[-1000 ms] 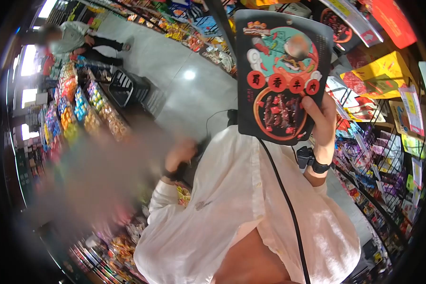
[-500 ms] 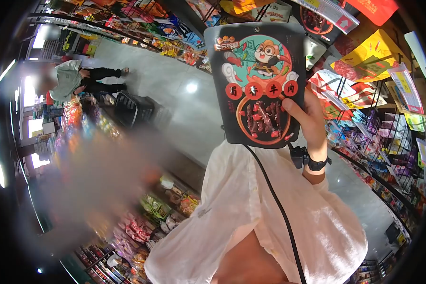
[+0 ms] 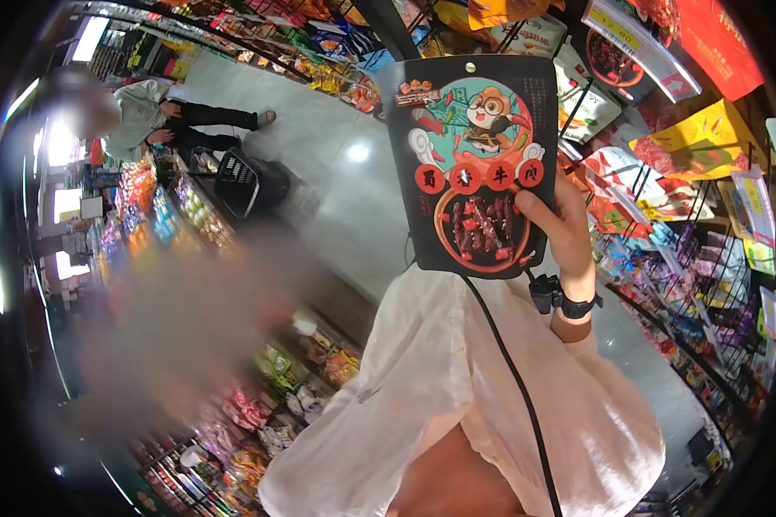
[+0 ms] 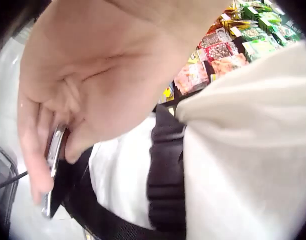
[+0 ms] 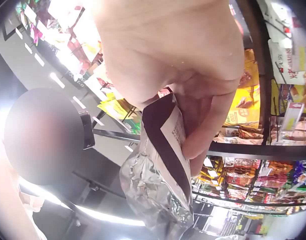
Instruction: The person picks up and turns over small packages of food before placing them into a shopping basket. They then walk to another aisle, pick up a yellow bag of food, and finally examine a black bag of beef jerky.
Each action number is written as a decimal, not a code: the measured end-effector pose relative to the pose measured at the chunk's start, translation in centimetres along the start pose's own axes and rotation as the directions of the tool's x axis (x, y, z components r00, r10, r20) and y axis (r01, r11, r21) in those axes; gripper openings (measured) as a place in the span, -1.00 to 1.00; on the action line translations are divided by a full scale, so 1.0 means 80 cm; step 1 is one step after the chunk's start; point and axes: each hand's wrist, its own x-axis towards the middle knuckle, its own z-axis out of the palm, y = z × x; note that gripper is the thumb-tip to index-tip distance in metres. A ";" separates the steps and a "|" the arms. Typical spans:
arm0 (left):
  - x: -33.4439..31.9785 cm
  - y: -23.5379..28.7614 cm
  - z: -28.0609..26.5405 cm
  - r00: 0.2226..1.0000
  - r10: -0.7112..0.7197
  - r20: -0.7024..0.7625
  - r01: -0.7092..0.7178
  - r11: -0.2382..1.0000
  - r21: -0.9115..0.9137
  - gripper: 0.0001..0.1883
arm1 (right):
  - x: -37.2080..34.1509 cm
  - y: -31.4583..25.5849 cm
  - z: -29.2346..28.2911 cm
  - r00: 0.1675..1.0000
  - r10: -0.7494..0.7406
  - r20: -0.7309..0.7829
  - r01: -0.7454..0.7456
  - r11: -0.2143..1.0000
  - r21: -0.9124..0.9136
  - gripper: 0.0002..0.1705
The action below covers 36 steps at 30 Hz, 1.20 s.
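In the head view my right hand point(image 3: 564, 228) grips a black snack bag point(image 3: 474, 172) by its lower right side, with the thumb over the front. The bag is upright and shows a cartoon animal, red circles with characters and a bowl of beef strips. From the right wrist, its silver back and folded bottom point(image 5: 165, 165) are visible, with fingers curled round the edge. My left hand point(image 4: 93, 80) hangs low beside the white shirt and holds a thin, silver-edged phone point(image 4: 54, 155) between curled fingers and thumb. That hand is not visible in the head view.
Racks of hanging snack bags stand close on the right, among them a yellow bag point(image 3: 702, 138) and price tags point(image 3: 638, 43). A person point(image 3: 142, 112) stands at far left near a black basket point(image 3: 246, 181). Candy displays point(image 3: 181, 215) line the left.
The black bag has shifted left and slightly down in the head view, still in my right hand. My left hand, visible there a second ago, has dropped out of that view.
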 end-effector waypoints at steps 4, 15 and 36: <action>0.027 0.006 -0.006 0.999 0.021 0.037 -0.022 0.999 0.042 -0.65 | 0.001 0.012 0.003 0.995 0.100 -0.014 -0.100 0.995 0.015 -0.65; 0.063 0.197 -0.360 0.346 0.744 -0.571 -0.415 0.667 0.618 -0.67 | 0.075 0.019 0.126 0.999 0.052 0.005 -0.050 0.980 -0.190 -0.74; -0.083 0.384 -0.473 0.681 0.699 -0.217 -0.501 0.229 -0.835 -0.51 | 0.160 0.064 0.328 0.961 -0.192 -0.198 0.121 0.939 -0.321 -0.41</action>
